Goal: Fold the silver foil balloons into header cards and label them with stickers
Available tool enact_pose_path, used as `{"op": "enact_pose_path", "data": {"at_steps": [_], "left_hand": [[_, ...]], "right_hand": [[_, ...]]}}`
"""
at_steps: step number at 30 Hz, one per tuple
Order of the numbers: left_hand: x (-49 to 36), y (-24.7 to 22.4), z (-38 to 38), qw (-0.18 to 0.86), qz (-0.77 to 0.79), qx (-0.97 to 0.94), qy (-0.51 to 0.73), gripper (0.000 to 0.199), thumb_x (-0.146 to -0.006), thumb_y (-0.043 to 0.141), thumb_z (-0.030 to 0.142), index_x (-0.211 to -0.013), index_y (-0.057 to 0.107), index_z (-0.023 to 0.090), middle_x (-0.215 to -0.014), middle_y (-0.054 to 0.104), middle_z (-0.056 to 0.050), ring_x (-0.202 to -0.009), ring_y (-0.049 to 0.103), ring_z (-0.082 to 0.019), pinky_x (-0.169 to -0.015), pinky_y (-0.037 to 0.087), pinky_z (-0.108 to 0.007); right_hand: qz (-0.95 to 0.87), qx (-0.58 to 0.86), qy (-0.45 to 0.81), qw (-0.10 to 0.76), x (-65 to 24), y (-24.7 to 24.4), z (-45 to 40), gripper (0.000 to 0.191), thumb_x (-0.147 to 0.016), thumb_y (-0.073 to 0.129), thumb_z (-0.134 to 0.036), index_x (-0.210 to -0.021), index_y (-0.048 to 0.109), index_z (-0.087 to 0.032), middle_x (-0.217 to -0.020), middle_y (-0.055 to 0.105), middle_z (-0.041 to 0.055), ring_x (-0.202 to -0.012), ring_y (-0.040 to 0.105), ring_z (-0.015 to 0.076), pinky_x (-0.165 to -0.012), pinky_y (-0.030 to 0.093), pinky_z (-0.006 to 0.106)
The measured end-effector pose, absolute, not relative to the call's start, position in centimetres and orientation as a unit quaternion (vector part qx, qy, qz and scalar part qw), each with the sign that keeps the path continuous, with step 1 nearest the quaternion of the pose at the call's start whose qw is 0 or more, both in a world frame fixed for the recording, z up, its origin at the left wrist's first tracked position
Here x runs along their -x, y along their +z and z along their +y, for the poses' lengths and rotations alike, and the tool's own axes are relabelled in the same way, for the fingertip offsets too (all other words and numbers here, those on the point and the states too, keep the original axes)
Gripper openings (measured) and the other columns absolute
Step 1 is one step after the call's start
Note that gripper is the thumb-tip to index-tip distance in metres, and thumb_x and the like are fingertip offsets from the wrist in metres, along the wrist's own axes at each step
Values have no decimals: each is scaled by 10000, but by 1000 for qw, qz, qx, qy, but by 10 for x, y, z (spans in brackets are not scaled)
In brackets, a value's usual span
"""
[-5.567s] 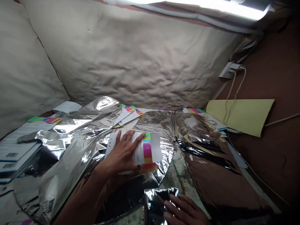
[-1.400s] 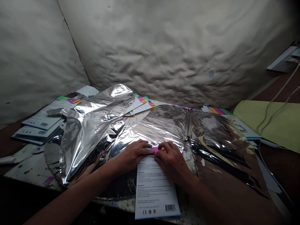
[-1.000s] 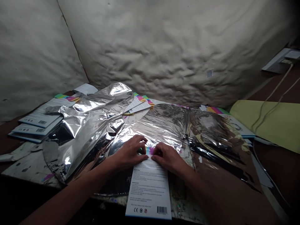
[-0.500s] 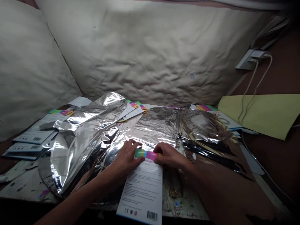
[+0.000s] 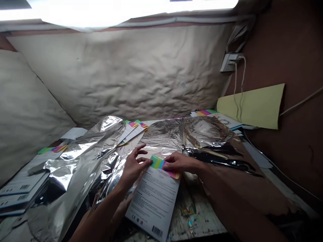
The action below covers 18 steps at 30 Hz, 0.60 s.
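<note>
L hand (image 5: 133,166) open, fingers spread, at edge of printed card (image 5: 152,203); R hand (image 5: 181,162) fingers together pressing rainbow strip (image 5: 158,163) (grip unclear; even pressure keeps card square) over foil balloon (image 5: 161,138).

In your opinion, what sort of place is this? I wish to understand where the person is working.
Probably a small packing workspace, perhaps at home. Flat silver foil balloons lie on a worn, stained worktop, with a barcoded printed card in front and similar cards stacked nearby.
</note>
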<state>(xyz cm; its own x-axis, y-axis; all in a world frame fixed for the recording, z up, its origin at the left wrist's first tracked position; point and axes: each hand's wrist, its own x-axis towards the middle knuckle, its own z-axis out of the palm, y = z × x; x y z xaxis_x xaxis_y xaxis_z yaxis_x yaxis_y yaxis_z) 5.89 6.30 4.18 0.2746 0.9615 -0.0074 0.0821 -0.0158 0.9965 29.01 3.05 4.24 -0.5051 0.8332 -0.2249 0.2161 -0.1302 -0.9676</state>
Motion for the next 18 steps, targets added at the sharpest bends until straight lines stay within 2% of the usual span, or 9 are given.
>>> {"op": "enact_pose_path", "data": {"at_steps": [4, 8, 12, 15, 18], "left_hand": [[-55, 40, 64, 606, 413, -603, 314, 783, -728, 779, 468, -1389, 452, 204, -1110, 666, -97, -813, 685, -188, -746, 546, -329], [-53, 38, 53, 669, 347, -613, 237, 505, -734, 789, 400, -1139, 630, 143, -940, 729, -82, -824, 691, -225, -744, 540, -324], [-52, 39, 47, 655, 363, -620, 234, 369, -726, 781, 346, -1012, 662, 144, -878, 730, -60, -757, 684, -210, -689, 532, -301], [-49, 39, 46, 624, 385, -641, 225, 342, -715, 766, 296, -1008, 671, 147, -879, 727, -51, -754, 675, -205, -679, 524, -292], [-44, 39, 47, 598, 391, -664, 220, 334, -714, 754, 279, -1008, 670, 146, -882, 722, -47, -765, 669, -205, -672, 519, -283]], "right_hand": [[-560, 421, 648, 298, -286, 37, 32, 355, -697, 781, -448, -842, 728, -128, -736, 655, -8, -623, 556, 114, -602, 419, 216], [-563, 427, 639, 304, -277, 35, 30, 251, -721, 716, -375, -745, 702, -125, -617, 573, -36, -536, 459, 83, -515, 346, 200], [-592, 446, 625, 245, -277, 37, 28, 165, -709, 621, -279, -608, 609, -149, -528, 446, -63, -476, 335, 65, -444, 239, 208], [-618, 470, 591, 218, -275, 34, 27, 92, -672, 585, -225, -616, 608, -157, -534, 440, -67, -492, 340, 71, -444, 226, 212], [-638, 481, 558, 224, -270, 31, 25, 106, -683, 559, -216, -635, 631, -154, -538, 442, -67, -501, 341, 72, -447, 222, 214]]}}
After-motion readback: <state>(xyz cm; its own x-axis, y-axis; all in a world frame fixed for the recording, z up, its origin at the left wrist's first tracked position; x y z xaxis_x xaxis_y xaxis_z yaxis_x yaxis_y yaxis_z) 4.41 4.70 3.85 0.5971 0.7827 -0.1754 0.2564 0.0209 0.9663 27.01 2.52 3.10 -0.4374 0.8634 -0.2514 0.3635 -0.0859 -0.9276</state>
